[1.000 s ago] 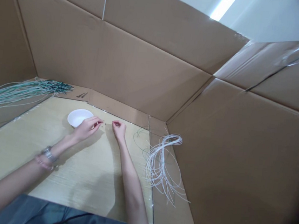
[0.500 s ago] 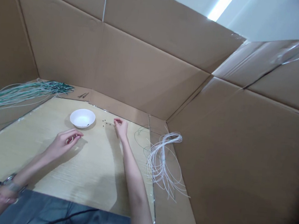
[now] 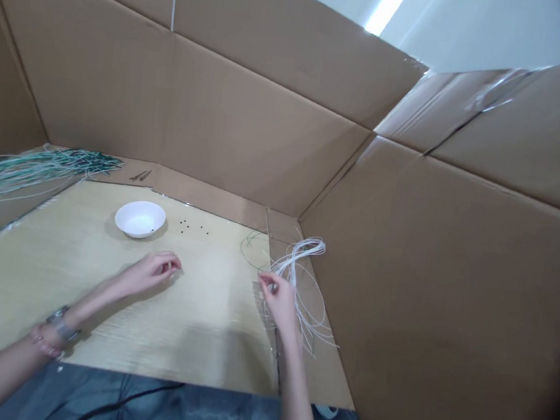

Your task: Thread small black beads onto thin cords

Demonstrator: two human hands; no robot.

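Note:
My left hand (image 3: 158,269) hovers just over the board, thumb and fingers pinched; whatever is between them is too small to make out. To its upper left stands a white bowl (image 3: 139,219) with a tiny dark piece inside. Several small dark beads or pellets (image 3: 188,226) lie scattered to the right of the bowl. At the board's right edge, my right hand (image 3: 276,295) is closed in a pinch at a thin green wire (image 3: 242,249), whose loop reaches the fingertips. Behind and beside that hand lies a looped bundle of white wires (image 3: 306,249), partly covered by it.
Cardboard walls (image 3: 247,134) enclose the pale board (image 3: 189,333) at the back and sides. A bundle of green and white wires (image 3: 66,163) lies at the far left. Small thin metal tools (image 3: 140,175), perhaps tweezers, rest on the back cardboard strip.
My right hand has moved from beside the dark beads toward me and right, to the wires. The left hand has shifted right, away from the bowl. The view has turned slightly right.

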